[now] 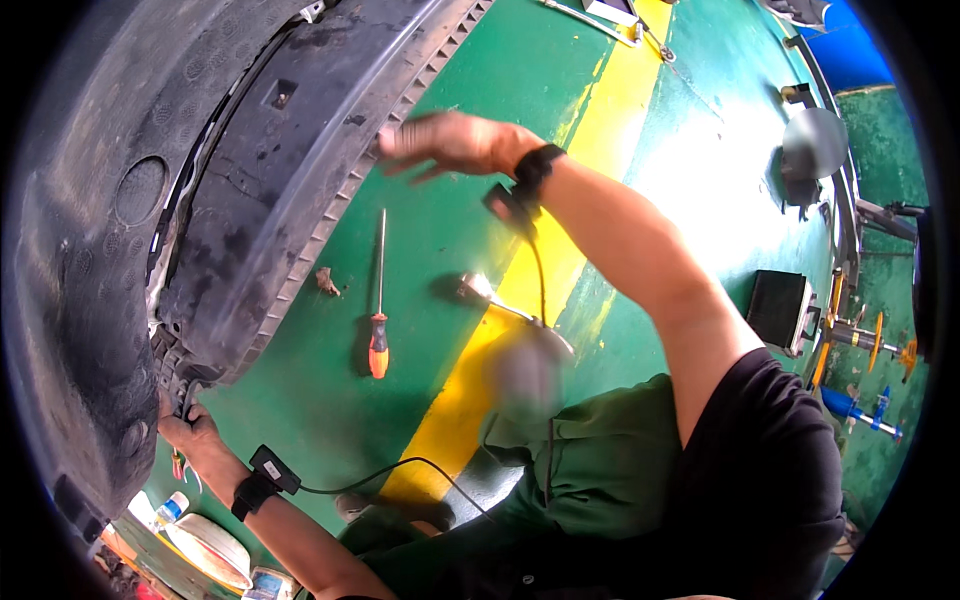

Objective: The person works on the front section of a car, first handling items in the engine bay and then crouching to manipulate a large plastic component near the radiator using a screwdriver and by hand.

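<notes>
A large black plastic car part (265, 170), apparently a bumper, with a toothed edge fills the left side. My left hand (192, 430) is closed at its lower end. What the fingers grip there is partly hidden. My right hand (445, 142) is blurred by motion at the toothed edge, its fingers stretched out and nothing visible in them. Whether they touch the edge, I cannot tell. Between my arms, a screwdriver (378, 345) with an orange and black handle lies on the green floor. A shiny metal tool (480, 290) lies to its right.
A yellow stripe (450, 400) crosses the floor. Beyond my left forearm are a white basin (210, 548) and a bottle with a blue band (172, 508). A black case (780, 312) stands at the right, beside a rack with orange and blue parts (860, 410). A long metal tool (590, 22) lies at the top.
</notes>
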A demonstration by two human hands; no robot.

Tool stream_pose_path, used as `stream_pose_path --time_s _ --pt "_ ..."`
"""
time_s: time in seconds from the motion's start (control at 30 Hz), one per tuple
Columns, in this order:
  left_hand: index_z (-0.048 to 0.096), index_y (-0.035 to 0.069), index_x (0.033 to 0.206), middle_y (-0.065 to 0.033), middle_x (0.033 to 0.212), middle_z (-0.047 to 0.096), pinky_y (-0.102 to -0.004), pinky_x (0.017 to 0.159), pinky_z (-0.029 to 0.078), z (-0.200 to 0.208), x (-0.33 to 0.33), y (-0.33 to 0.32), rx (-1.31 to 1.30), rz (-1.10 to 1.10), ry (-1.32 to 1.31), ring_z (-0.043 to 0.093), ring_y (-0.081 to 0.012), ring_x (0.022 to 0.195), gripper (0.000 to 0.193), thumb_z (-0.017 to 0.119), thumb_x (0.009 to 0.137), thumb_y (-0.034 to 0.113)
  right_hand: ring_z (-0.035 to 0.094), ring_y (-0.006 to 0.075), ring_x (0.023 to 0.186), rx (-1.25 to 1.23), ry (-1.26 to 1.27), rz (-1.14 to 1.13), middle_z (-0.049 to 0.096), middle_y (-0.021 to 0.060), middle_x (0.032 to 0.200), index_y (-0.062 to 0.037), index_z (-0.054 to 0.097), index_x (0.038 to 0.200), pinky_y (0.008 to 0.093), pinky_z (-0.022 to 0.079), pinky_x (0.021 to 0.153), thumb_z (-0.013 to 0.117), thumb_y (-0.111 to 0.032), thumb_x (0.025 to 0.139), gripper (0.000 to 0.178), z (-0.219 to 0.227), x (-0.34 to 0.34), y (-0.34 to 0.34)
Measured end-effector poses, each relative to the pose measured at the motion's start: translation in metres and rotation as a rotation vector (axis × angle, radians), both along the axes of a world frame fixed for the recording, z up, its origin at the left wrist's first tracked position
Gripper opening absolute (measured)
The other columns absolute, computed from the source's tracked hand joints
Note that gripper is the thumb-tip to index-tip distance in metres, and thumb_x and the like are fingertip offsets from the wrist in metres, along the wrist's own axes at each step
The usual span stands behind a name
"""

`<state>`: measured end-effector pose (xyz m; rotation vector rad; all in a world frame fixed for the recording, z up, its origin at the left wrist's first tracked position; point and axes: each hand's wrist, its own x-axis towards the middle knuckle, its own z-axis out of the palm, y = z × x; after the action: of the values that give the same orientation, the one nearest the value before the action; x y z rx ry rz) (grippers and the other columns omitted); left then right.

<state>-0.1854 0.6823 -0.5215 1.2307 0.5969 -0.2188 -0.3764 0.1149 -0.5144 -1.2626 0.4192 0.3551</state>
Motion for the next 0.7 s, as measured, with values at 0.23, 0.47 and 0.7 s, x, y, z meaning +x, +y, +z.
stream_pose_path --time_s 0.23,0.47,0.7 --pt "0.062 0.007 0.099 -0.0032 0.081 0.065 -0.0181 0.037 0.029 0.014 -0.007 -0.027 0.074 0.053 0.021 0.054 -0.0105 0.057 0.013 0.056 0.093 0.018 0.062 0.0309 0.098 -1.376 0.190 0.722 0.060 0.0155 0.113 -0.0095 0.053 0.127 0.0427 0.049 0.082 0.068 -0.048 0.079 0.063 -0.084 -0.098 0.095" --pt "0.060 0.008 0.102 -0.0033 0.084 0.066 -0.0186 0.036 0.031 0.019 -0.009 -0.007 0.117 0.002 -0.010 0.056 -0.0115 0.059 0.015 0.055 0.093 0.019 0.066 0.0312 0.087 -1.034 -0.144 0.800 0.067 0.0115 0.091 -0.0151 0.057 0.126 0.0419 0.051 0.072 0.066 -0.044 0.082 0.053 -0.060 -0.048 0.194" --pt "0.060 0.011 0.097 -0.0007 0.080 0.065 -0.0179 0.034 0.031 0.013 -0.011 -0.033 0.077 0.040 0.025 0.053 -0.0079 0.053 0.009 0.058 0.092 0.018 0.069 0.0287 0.072 -0.710 -0.143 0.714 0.068 0.0152 0.081 -0.0049 0.058 0.113 0.0418 0.053 0.060 0.063 -0.029 0.081 0.040 -0.096 -0.073 0.169"
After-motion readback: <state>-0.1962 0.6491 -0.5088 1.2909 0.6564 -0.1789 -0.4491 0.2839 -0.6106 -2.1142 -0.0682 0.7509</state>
